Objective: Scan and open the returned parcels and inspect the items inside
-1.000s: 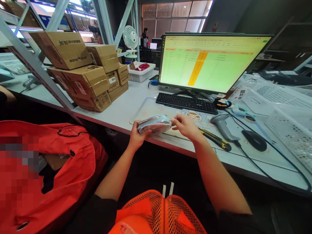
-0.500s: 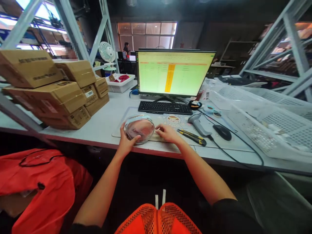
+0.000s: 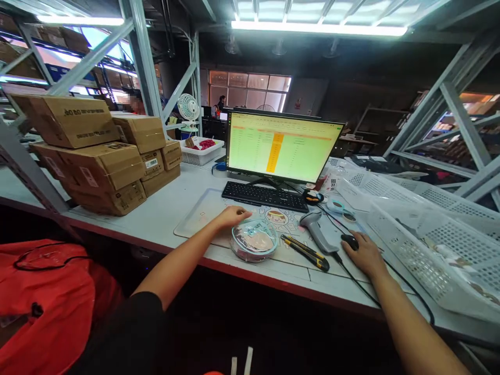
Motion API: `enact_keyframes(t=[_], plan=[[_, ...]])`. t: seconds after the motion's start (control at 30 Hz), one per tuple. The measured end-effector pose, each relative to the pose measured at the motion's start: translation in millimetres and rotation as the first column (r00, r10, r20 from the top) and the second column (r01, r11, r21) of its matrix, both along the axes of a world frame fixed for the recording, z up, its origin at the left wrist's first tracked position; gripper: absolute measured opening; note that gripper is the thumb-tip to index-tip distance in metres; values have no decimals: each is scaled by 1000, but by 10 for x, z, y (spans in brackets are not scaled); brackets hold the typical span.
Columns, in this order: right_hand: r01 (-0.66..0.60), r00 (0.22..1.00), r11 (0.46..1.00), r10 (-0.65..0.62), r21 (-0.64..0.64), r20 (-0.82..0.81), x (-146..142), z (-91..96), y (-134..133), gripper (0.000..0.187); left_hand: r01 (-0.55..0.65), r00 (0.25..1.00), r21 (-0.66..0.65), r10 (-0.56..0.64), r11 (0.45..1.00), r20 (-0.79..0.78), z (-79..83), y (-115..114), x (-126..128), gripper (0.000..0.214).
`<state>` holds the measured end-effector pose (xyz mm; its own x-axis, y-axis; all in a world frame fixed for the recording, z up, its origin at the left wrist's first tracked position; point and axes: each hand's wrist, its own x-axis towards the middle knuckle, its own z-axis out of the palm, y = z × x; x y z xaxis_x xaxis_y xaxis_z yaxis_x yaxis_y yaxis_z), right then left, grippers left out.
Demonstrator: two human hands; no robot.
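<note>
A round clear container [image 3: 254, 240] with a pale blue rim and something pinkish inside lies on the front part of the desk mat [image 3: 213, 208]. My left hand [image 3: 233, 217] is just behind its left edge, with the fingers curled together; what they hold, if anything, is hidden. To the right, my right hand [image 3: 364, 253] rests over a black computer mouse [image 3: 349, 241], fingers wrapped on it. Between the hands lie a grey barcode scanner [image 3: 318, 232] and yellow-and-black utility knives [image 3: 307, 253].
Cardboard boxes [image 3: 88, 161] are stacked at the left. A monitor [image 3: 281, 146] and keyboard [image 3: 263, 197] stand at the back of the desk. White perforated baskets [image 3: 414, 250] fill the right side. Black cables run along the desk near my right hand.
The round container has gone from my left hand onto the mat. My left hand has shifted behind it. My right hand has moved right, onto the mouse. The view has tilted up.
</note>
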<state>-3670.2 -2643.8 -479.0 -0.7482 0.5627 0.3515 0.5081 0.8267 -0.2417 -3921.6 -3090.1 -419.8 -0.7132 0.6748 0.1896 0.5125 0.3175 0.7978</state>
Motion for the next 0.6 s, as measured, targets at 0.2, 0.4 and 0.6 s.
enact_keyframes(t=[0.2,0.4,0.6], plan=[[15,999,998,-13,55,-45,20,-156,34,64,-287,931,-136,242,948,-274,55,343,-428,35],[83,996,995,-82,48,-17,81,-227,80,68,-457,851,-231,347,859,-394,-172,559,-735,61],[63,998,997,-62,44,-29,96,-144,-34,71,-435,854,-390,234,811,-465,-379,586,-818,73]])
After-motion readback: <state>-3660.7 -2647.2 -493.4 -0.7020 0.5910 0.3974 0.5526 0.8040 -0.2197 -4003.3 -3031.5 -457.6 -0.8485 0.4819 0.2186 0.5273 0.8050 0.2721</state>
